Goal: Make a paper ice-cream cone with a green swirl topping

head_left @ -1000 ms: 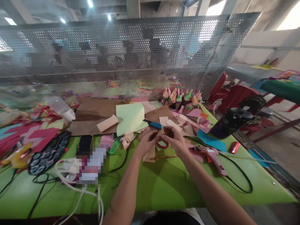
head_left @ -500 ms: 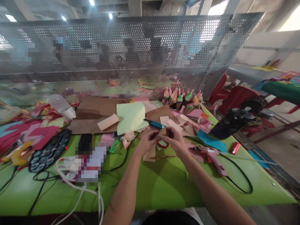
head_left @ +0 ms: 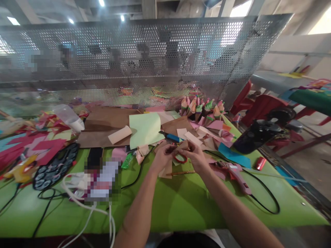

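Observation:
Between my two hands is a small piece of brown paper (head_left: 183, 146), held up just over the table. My left hand (head_left: 163, 157) pinches its left side, and my right hand (head_left: 196, 156) grips its right side with the fingers bent. A red-rimmed loop (head_left: 184, 160), which looks like a scissors handle, shows just below the paper. Under my hands a thin brown stick (head_left: 181, 173) lies across a flat brown paper scrap (head_left: 165, 170). The pink glue gun (head_left: 236, 174) rests to the right of my right hand, its black cord curling on the green tabletop (head_left: 186, 206).
Paper ice-cream cones (head_left: 203, 108) stand at the back right, near a dark bottle (head_left: 254, 136). A pale green sheet (head_left: 144, 127) and a paper roll (head_left: 120, 134) lie behind my hands. White cables (head_left: 111, 220), a black palette (head_left: 55, 167) and a yellow glue gun (head_left: 24, 168) are leftward.
My fingers have shifted slightly around the brown paper, which now shows more between them. The red loop below is more visible. Everything else stays in place.

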The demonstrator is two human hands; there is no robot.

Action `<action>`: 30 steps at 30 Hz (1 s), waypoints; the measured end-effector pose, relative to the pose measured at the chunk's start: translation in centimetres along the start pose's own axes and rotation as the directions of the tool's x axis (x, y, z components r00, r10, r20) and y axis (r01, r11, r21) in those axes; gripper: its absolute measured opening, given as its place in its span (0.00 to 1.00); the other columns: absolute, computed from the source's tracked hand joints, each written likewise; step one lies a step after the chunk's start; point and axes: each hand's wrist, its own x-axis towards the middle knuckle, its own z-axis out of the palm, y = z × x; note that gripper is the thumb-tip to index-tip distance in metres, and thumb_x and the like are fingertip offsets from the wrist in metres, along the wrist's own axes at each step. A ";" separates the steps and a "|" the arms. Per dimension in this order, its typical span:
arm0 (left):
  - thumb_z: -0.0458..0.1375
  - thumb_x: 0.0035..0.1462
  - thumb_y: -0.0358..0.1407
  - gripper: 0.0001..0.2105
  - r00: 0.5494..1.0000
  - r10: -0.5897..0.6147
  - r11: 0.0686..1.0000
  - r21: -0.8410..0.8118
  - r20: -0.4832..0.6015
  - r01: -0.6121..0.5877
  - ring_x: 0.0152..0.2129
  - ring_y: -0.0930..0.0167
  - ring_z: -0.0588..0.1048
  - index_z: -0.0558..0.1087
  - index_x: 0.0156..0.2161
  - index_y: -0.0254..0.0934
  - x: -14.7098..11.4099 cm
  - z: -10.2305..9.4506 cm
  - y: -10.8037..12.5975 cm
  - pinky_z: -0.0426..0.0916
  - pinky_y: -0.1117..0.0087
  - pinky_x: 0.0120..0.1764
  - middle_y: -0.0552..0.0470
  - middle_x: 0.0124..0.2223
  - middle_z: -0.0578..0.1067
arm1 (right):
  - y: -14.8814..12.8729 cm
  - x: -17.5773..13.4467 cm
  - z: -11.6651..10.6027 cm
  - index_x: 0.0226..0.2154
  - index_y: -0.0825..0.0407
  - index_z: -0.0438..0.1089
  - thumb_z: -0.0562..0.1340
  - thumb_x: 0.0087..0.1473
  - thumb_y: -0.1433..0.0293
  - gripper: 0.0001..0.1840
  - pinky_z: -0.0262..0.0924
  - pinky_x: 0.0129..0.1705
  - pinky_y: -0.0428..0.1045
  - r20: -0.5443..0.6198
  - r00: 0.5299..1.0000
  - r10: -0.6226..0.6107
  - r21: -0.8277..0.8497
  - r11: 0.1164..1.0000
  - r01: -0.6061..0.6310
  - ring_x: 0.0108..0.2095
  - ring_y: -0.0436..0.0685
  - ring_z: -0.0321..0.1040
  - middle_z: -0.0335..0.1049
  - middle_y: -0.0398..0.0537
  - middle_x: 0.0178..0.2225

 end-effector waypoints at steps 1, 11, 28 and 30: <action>0.69 0.49 0.50 0.22 1.000 -0.001 1.000 0.001 -0.002 0.001 0.37 0.66 0.78 0.79 0.41 0.33 0.0 -0.1 0.0 0.73 0.62 0.45 0.45 0.41 0.81 | -0.1 0.0 0.0 0.28 0.49 0.73 0.77 0.35 0.56 0.21 0.63 0.35 0.51 -0.010 1.000 -0.008 0.013 1.000 0.008 0.29 0.56 0.66 0.72 0.43 0.27; 0.74 0.43 0.48 0.23 1.000 -0.022 0.998 -0.059 0.005 0.022 0.35 0.67 0.78 0.80 0.40 0.33 -0.1 -0.7 0.1 0.74 0.63 0.44 0.46 0.38 0.81 | 0.0 0.5 -0.9 0.28 0.49 0.72 0.74 0.38 0.58 0.18 0.61 0.31 0.50 -0.098 0.995 -0.022 0.049 0.998 0.027 0.27 0.54 0.65 0.71 0.42 0.26; 0.68 0.51 0.48 0.19 0.999 -0.003 1.000 0.017 -0.036 0.003 0.39 0.63 0.78 0.81 0.41 0.33 -0.2 -0.2 0.0 0.72 0.63 0.45 0.44 0.41 0.81 | 0.6 -0.1 0.2 0.36 0.48 0.72 0.79 0.33 0.55 0.29 0.67 0.40 0.52 -0.020 0.999 0.036 0.072 0.997 -0.034 0.34 0.58 0.71 0.75 0.45 0.33; 0.68 0.52 0.47 0.18 0.999 0.008 1.000 -0.011 -0.043 -0.008 0.39 0.64 0.77 0.80 0.40 0.34 -0.2 -0.1 0.0 0.71 0.64 0.45 0.46 0.39 0.81 | 0.7 -0.1 0.2 0.36 0.48 0.71 0.78 0.34 0.54 0.29 0.67 0.40 0.53 -0.016 0.999 0.036 0.080 0.996 -0.035 0.35 0.58 0.71 0.75 0.46 0.35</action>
